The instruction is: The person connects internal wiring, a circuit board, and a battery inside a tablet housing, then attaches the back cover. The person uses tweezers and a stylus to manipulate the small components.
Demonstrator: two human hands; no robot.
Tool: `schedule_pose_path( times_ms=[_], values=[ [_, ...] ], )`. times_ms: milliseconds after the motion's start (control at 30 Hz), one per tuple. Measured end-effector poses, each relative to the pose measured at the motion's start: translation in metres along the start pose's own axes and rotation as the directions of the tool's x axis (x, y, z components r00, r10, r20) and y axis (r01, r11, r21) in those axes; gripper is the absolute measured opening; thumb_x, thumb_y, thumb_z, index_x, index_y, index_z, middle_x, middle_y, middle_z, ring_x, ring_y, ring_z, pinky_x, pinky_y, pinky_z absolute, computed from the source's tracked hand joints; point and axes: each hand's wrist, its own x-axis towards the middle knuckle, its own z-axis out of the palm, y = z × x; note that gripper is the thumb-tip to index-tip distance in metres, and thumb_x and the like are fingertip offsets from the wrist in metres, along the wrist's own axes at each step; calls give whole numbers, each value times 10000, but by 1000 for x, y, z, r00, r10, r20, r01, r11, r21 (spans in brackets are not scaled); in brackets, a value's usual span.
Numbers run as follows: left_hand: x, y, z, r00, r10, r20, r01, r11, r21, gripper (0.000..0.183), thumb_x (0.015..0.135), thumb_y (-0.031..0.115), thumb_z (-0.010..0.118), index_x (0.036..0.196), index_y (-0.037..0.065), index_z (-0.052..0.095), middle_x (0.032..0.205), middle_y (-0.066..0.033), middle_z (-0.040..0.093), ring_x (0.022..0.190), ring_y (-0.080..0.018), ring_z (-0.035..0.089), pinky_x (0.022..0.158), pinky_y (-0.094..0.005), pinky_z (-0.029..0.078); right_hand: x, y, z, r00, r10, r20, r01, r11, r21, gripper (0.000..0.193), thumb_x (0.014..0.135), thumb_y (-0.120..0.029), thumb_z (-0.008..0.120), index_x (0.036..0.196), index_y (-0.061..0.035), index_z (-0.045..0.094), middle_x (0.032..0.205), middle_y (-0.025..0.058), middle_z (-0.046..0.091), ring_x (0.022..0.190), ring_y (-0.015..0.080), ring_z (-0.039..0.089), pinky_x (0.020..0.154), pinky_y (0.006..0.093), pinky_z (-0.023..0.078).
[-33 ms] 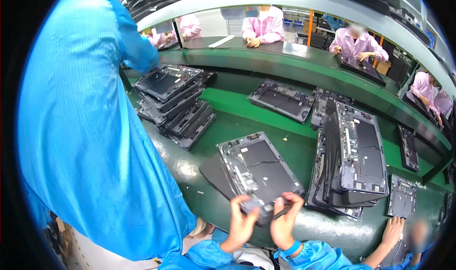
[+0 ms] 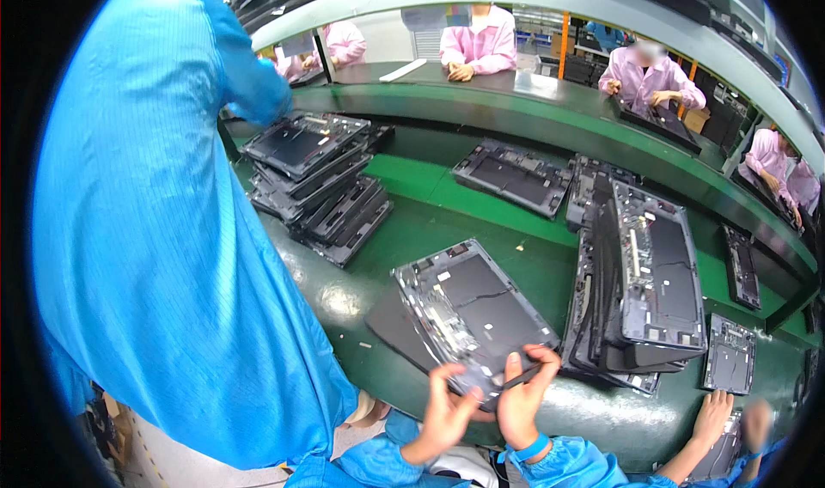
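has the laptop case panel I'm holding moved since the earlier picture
No. The laptop case panel lies at the same angle beside the tall stack of panels, with the left hand and right hand at its near edge as before.

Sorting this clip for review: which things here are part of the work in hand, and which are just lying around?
In hand:
- left hand and right hand, both gripping the near edge of the grey laptop chassis
- dark flat panel under it

Lying about:
- chassis stack on the right
- chassis stack on the left
- single chassis on the belt
- person in a blue coat
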Motion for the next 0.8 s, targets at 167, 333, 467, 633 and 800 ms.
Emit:
schedule_pose_path(
  times_ms=[167, 333, 467, 633, 800],
  values=[
    [-56, 47, 10, 736, -573, 360, 498, 819, 284, 365, 965, 233, 665, 1229, -15, 625, 1212, -230, 611, 1173, -426, 557, 1044, -519, 429, -1, 6, -31, 991, 59, 122, -66, 996, 55, 265, 870, 136, 568, 1040, -54, 497, 1152, 141, 599, 1093, 230, 574, 996, 339, 443],
    [3, 60, -64, 763, 606, 223, -330, 70, 942, 657, 901, 236, 748, 1416, -26, 435, 1509, -292, 345, 1330, -440, 485, 1088, -539, 420, 28, -4, -51, 917, 6, 400, 5, 1000, -25, 229, 871, 169, 521, 932, -49, 487, 1187, 175, 673, 869, 117, 560, 774, 256, 478],
    [56, 44, -106, 812, 573, -115, -103, 334, 937, 721, 994, 260, 638, 1566, -13, 293, 1538, -313, 375, 1431, -415, 381, 1168, -492, 330, 46, -18, -48, 881, 26, 473, 28, 994, -106, 241, 844, 185, 500, 871, -49, 448, 1220, 207, 685, 913, 137, 600, 799, 279, 488],
    [46, 38, -112, 877, 480, -27, -206, 425, 881, 608, 964, 183, 662, 1463, -52, 407, 1434, -274, 477, 1332, -427, 465, 1148, -489, 341, 51, -11, -29, 875, -221, 430, 369, 880, -298, 195, 851, 105, 619, 929, -32, 504, 1313, 273, 622, 1254, 385, 629, 963, 385, 508],
    [35, 41, -90, 650, 756, 80, -215, 83, 973, 494, 954, 217, 630, 1379, -7, 515, 1473, -249, 459, 1387, -508, 392, 1177, -591, 274, 6, -70, -55, 943, -66, 326, 274, 708, -651, 235, 908, -132, 742, 926, -13, 540, 1210, 240, 697, 665, 323, 688, 577, 372, 538]
  ],
)
